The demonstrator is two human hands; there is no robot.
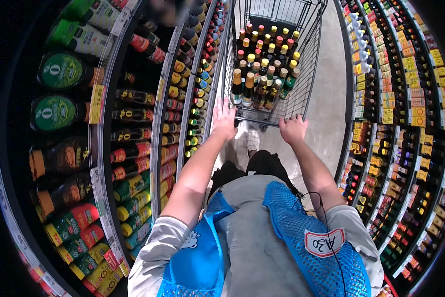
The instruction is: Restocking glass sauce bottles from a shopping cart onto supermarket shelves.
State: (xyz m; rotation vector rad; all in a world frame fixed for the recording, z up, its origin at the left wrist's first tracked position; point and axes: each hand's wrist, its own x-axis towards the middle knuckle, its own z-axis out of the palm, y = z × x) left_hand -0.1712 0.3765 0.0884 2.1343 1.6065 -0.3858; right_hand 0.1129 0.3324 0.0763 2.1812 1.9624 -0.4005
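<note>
A wire shopping cart stands straight before me, its basket holding many dark glass bottles upright in close rows. Their caps are yellow, red, tan and gold. My right hand is curled over the right end of the cart's handle bar. At the left end, my left hand rests on the cart's near corner with its fingers stretched forward and slightly apart. The underside of that hand is hidden. Neither hand touches a bottle.
Shelves of sauce bottles and pouches rise close on the left, with price tags along their edges. Further shelves of bottles and boxed goods line the right. A tiled floor runs between them.
</note>
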